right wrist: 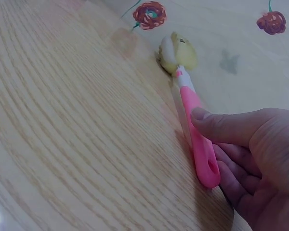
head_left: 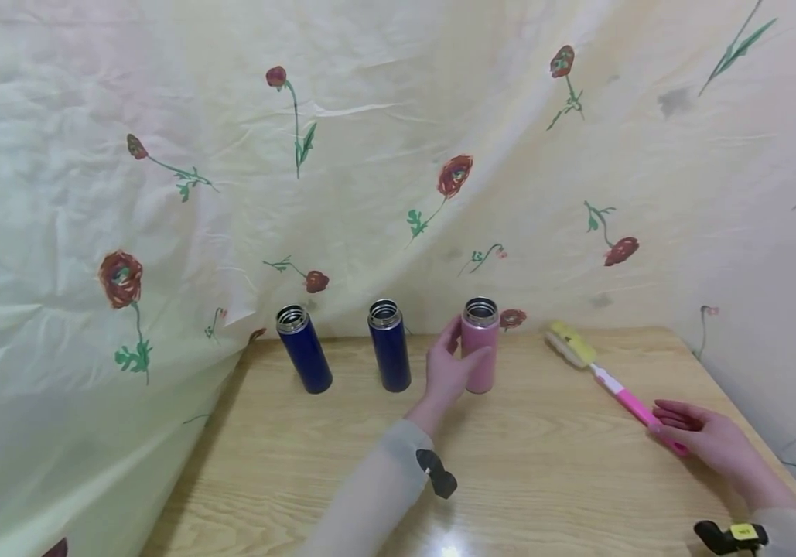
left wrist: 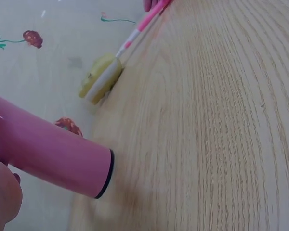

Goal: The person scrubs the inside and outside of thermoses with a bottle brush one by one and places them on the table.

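Note:
My left hand [head_left: 448, 370] grips an upright pink bottle [head_left: 481, 352] with an open steel mouth, thumb on the near side. In the left wrist view the bottle's [left wrist: 58, 149] black-rimmed base shows close to the wood; whether it touches is unclear. Over at the right, my right hand [head_left: 707, 441] pinches the pink handle of a sponge bottle brush [head_left: 630, 402]. Its thumb lies on the handle [right wrist: 197, 130] in the right wrist view, with the other fingers partly hidden behind. The brush's yellow and white sponge head [head_left: 572, 346] points toward the back of the table.
Two dark blue bottles without lids, one at left [head_left: 305, 350] and one in the middle [head_left: 390, 346], stand near the back edge of the wooden table [head_left: 509, 480]. A flower-patterned cloth [head_left: 370, 193] hangs behind and at both sides.

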`<action>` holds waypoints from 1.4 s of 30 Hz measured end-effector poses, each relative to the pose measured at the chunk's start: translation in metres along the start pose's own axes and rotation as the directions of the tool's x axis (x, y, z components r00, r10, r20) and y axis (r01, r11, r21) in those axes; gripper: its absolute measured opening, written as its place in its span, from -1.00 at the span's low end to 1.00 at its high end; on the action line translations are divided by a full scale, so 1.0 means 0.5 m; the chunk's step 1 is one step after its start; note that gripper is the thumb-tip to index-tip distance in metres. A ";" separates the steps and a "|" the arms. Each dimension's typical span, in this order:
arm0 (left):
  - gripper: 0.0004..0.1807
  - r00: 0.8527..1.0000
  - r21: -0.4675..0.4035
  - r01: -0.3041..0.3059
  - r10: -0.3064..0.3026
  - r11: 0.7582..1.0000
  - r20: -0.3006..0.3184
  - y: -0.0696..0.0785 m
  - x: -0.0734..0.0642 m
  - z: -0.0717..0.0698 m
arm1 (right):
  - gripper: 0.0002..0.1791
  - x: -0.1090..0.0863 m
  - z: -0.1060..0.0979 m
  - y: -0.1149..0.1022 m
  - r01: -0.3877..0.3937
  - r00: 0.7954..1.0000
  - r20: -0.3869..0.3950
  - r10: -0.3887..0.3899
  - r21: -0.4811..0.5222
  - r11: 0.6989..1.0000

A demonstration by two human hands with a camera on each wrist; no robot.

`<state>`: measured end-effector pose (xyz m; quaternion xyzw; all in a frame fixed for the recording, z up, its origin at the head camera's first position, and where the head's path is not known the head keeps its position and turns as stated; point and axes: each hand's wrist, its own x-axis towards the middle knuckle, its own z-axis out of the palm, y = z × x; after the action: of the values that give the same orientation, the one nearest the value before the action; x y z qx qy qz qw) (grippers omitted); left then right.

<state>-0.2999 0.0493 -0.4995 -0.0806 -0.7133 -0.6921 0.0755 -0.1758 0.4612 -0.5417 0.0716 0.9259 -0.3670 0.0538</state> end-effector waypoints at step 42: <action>-0.24 0.999 0.115 0.021 -0.026 0.993 0.038 0.025 0.016 0.002 | -0.44 -0.019 0.028 0.015 -0.018 0.958 -0.263 0.116 0.347 0.938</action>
<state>-0.3051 0.0506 -0.4856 -0.0813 -0.7539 -0.6493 0.0580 -0.1644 0.4562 -0.5554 0.1628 0.8436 -0.5057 -0.0780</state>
